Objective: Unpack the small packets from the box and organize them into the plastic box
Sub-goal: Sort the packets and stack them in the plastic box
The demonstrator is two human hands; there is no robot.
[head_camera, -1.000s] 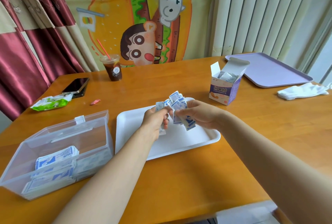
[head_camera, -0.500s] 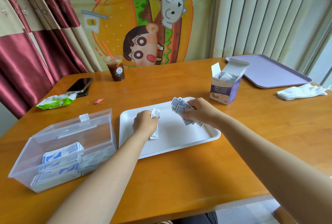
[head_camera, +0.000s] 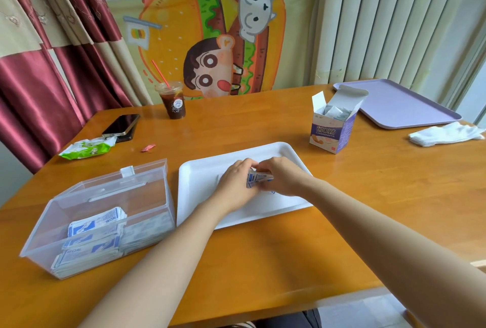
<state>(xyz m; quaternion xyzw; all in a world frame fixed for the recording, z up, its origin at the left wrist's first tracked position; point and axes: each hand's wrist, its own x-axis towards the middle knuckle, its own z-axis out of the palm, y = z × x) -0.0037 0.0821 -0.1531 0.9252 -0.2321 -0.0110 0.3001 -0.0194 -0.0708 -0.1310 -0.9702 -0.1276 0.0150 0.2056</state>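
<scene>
Gripping packets [head_camera: 259, 179], both hands meet mid white tray [head_camera: 200, 177], rims unobstructed.

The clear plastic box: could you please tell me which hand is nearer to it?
Left. The left hand is over the white tray, right of the plastic box; the right hand is beside it, farther from the box; both hold packets.

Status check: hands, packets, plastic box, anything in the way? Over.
Left hand and right hand both grip a packet bundle over the white tray. Plastic box open, partly filled. Nothing between tray and box.
</scene>
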